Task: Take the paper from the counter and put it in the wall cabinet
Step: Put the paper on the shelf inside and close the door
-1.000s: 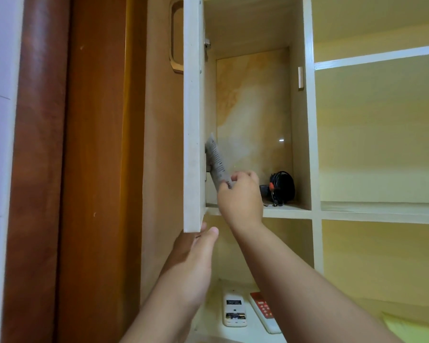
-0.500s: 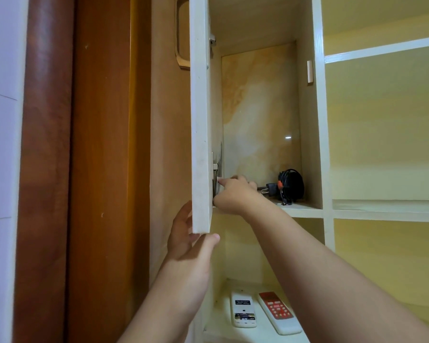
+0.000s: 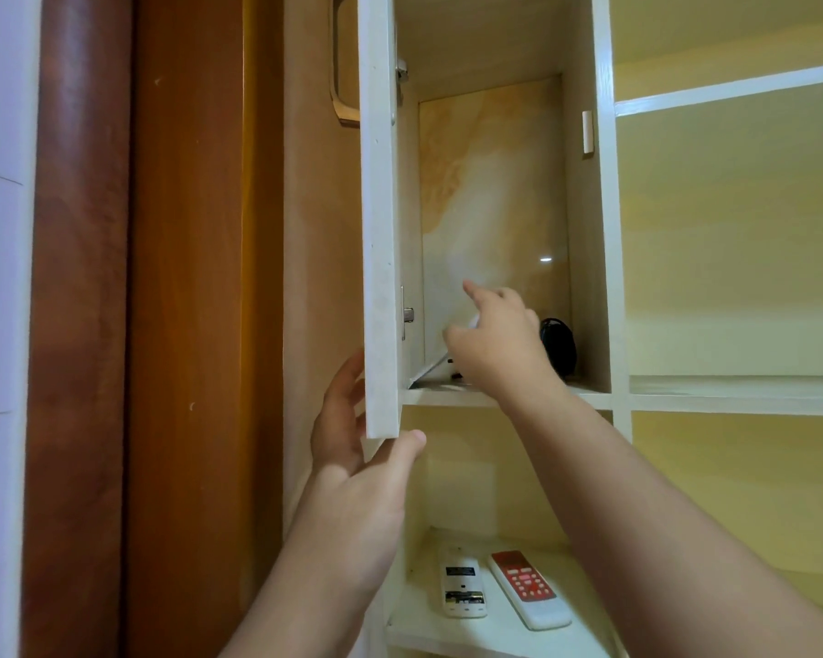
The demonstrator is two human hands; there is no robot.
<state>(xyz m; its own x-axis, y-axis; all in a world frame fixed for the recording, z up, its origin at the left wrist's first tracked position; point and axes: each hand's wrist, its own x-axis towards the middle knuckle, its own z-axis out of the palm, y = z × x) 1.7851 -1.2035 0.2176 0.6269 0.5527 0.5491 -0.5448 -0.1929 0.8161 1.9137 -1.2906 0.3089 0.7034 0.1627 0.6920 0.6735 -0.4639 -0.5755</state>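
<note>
My left hand (image 3: 352,472) clamps the bottom corner of the flat white door (image 3: 378,220), thumb under its edge. My right hand (image 3: 497,341) is loosely spread, forefinger raised, over the paper (image 3: 431,370), which now leans low on the smooth shelf (image 3: 447,396) instead of standing upright against the door.

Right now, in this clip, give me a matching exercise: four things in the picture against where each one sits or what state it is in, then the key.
Things:
1. paper
2. left hand
3. black corded item
4. red-faced remote

Places or states:
A. lying on the lower shelf beside a white remote
B. holding the bottom corner of the open cabinet door
C. at the back right of the cabinet shelf
D. leaning on the cabinet shelf under the right hand

Pairs: 1-D, 2-B, 3-C, 4-A
</note>
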